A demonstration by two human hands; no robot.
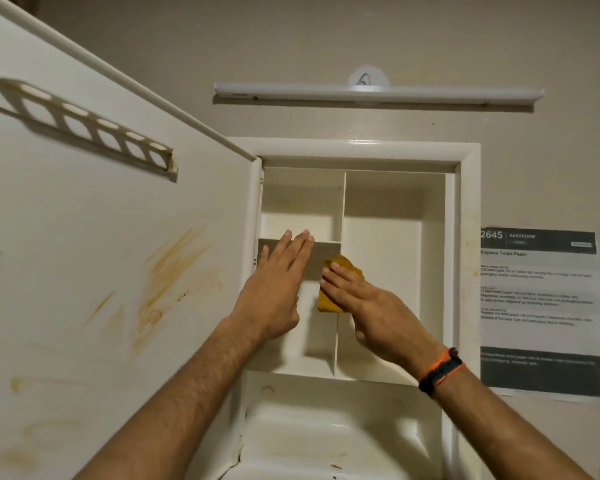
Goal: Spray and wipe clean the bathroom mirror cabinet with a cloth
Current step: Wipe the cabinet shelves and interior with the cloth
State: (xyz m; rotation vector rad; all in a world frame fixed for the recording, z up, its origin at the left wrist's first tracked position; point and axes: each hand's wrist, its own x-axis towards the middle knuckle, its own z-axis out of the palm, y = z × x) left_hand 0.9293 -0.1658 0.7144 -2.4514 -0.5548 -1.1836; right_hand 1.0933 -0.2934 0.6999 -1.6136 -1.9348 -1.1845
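Observation:
The white cabinet (465,188) hangs on the wall with its door (101,254) swung open to the left; the door's inside has yellowish stains and a slotted rack. Inside, a vertical divider and a small shelf (326,245) on the left split the space. My left hand (278,282) reaches in with straight fingers resting flat against the shelf's front. My right hand (357,299) presses a folded yellow cloth (329,303) with flat fingers against the divider just below the shelf. No spray bottle is in view.
A long white light bar (378,93) is fixed on the wall above the cabinet. A printed paper notice (539,306) hangs to the right of it. Below the compartments is a moulded white recess (343,427) with stains.

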